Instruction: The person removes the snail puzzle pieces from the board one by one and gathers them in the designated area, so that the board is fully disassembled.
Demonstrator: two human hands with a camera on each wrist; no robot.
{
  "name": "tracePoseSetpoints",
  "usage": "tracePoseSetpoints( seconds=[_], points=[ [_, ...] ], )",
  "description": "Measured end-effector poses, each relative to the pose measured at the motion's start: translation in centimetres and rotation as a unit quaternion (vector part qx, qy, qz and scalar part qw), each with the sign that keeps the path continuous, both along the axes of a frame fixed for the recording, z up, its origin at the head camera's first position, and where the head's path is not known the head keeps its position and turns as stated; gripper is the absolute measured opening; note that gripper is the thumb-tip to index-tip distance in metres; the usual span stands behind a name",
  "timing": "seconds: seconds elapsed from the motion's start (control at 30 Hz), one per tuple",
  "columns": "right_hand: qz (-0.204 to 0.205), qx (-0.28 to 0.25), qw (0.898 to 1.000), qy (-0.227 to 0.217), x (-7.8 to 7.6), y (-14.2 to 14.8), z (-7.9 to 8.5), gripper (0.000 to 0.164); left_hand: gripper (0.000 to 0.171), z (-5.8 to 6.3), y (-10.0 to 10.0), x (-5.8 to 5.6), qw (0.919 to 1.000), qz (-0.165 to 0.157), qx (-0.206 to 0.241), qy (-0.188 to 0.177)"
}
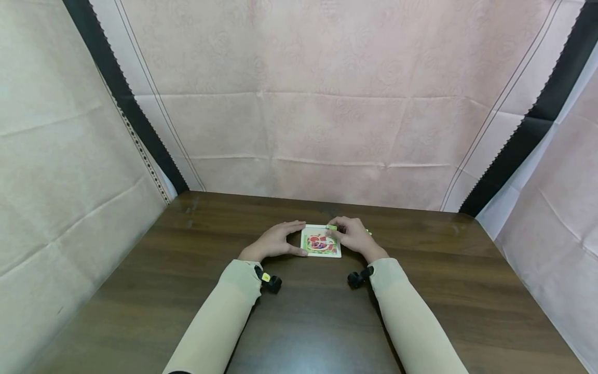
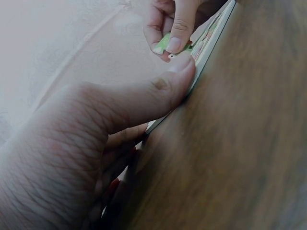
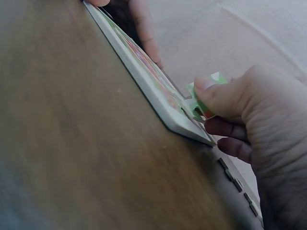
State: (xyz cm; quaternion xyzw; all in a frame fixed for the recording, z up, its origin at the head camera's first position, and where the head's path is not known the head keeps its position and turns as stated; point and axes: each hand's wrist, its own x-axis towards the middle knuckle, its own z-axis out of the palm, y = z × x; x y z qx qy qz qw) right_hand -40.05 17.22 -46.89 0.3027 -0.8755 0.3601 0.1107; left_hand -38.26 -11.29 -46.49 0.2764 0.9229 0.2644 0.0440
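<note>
A small jigsaw puzzle board (image 1: 320, 248), with a white rim and a red, green and yellow picture, lies on the table between both hands. My left hand (image 1: 276, 240) grips its left side, fingers at the far corner and thumb at the near corner. In the left wrist view the thumb (image 2: 158, 93) rests along the board's edge. My right hand (image 1: 354, 236) pinches a green puzzle piece (image 3: 212, 87) between thumb and fingers. The piece is tilted up at the board's far right corner, its lower edge close over the picture.
The brown wooden table (image 1: 308, 311) stretches around the board. A bit of green, likely a loose piece (image 1: 369, 232), shows just beyond the right hand. Pale cloth walls (image 1: 327, 130) stand behind and on both sides. Each wrist wears a black camera (image 1: 357, 279).
</note>
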Motion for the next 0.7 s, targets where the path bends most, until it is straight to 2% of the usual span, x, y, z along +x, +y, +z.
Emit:
tracePoseSetpoints(
  seconds=[0.23,0.47,0.7],
  points=[
    [0.009,-0.013,1.000,0.021,0.03,0.10,0.04,0.005,0.101,0.04,-0.05,-0.06,1.0000,-0.002,0.001,-0.001],
    [0.023,-0.023,0.999,0.021,0.11,0.02,0.20,0.005,0.100,0.15,-0.01,-0.05,1.0000,-0.003,0.002,-0.001],
    [0.010,-0.023,1.000,0.017,-0.14,0.01,0.16,0.009,0.100,0.27,0.06,-0.05,1.0000,-0.004,0.004,-0.001]
  ],
)
